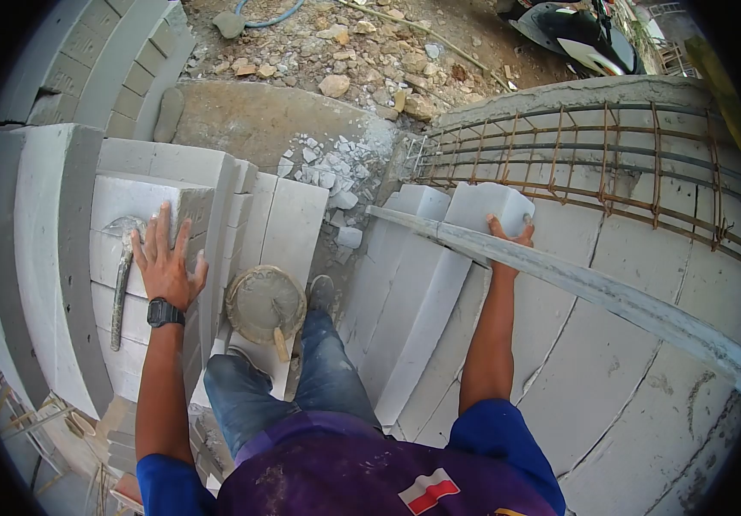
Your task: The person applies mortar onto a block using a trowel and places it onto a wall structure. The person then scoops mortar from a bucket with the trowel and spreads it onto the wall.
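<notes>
My left hand [168, 262], with a black watch at its wrist, lies with fingers spread on a white lightweight concrete block [134, 193] in the stack at left. Beside it, a hammer [121, 288] caked with mortar rests on the blocks. My right hand [512, 234] grips the near end of a short white block piece [484, 206] on top of the wall at right. A long grey straightedge [602, 288] runs slantwise across the wall, passing in front of my right wrist.
Between the stacks, a round basin of mortar [241, 301] holds a trowel [281, 344] with a wooden handle. Broken white chunks [327, 176] litter the ground ahead. A rusty rebar cage [607, 163] lines the wall's far side. A motorcycle [581, 39] stands beyond.
</notes>
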### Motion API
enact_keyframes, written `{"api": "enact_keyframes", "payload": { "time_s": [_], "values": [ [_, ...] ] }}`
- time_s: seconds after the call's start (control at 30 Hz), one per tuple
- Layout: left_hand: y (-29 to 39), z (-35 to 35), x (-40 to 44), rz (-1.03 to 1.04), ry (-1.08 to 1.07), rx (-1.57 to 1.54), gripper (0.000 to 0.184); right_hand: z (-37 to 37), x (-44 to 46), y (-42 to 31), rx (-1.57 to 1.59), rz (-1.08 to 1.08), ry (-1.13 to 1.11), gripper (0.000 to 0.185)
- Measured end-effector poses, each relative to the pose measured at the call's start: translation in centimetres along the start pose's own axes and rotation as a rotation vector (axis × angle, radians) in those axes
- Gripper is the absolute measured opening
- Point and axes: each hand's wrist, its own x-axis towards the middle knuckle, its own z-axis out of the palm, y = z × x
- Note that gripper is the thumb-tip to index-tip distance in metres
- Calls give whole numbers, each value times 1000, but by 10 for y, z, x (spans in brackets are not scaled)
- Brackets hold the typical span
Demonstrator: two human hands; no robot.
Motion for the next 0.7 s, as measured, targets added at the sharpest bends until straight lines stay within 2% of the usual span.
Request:
{"api": "enact_keyframes", "payload": {
  "time_s": [0.7],
  "values": [
    [0,4,0,16,45,25,69,79,-4,11,-4,72,-33,106]
  ]
}}
